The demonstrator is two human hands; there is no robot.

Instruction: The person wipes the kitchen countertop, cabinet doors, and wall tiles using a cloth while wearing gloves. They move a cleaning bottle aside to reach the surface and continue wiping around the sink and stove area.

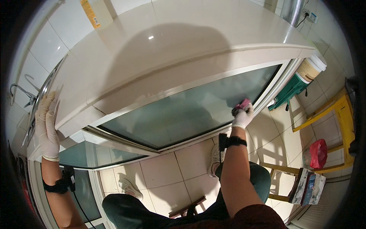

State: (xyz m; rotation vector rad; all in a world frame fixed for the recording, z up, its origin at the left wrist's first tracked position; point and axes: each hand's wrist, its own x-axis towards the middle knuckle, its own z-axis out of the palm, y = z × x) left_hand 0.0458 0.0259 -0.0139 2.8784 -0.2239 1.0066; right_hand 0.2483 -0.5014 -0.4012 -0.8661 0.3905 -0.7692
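Note:
A pale glove covers my left hand (46, 126), which lies with fingers stretched out on the countertop (183, 32) edge, beside the metal sink rim (42, 93). My right hand (243, 117), gloved too, is closed round a crumpled pink and dark cloth (241, 106). It presses the cloth to the right part of the frosted glass cabinet door (183, 114), near the door's lower frame. Straps with small devices sit on both my wrists.
A faucet (23, 94) stands at the sink. Beyond the cabinet's right end are a green machine (286, 91) and a white bucket (314, 66). A yellow stool (345, 129), a red bag (318, 152) and a small stool (307, 187) stand right. A bottle (96, 13) is on the counter.

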